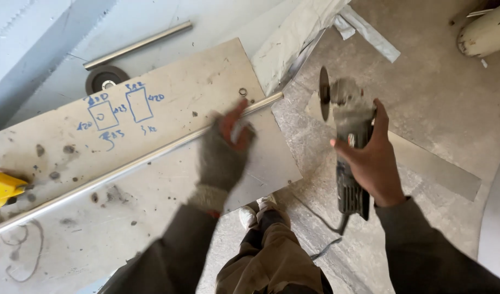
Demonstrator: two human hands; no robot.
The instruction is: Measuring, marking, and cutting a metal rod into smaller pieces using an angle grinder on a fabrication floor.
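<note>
Gripping angle grinder (348, 147), right hand (372, 158)

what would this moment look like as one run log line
left hand: gloved, on metal rod | right hand: grips angle grinder, held off the board | disc: clear of rod

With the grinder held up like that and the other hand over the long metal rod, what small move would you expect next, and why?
Probably pressing the gloved left hand down on the long silver metal rod to steady it. The hand is blurred above the rod near its end, while the bare right hand holds the grey angle grinder off the pale sheet board, disc clear of everything.
</note>
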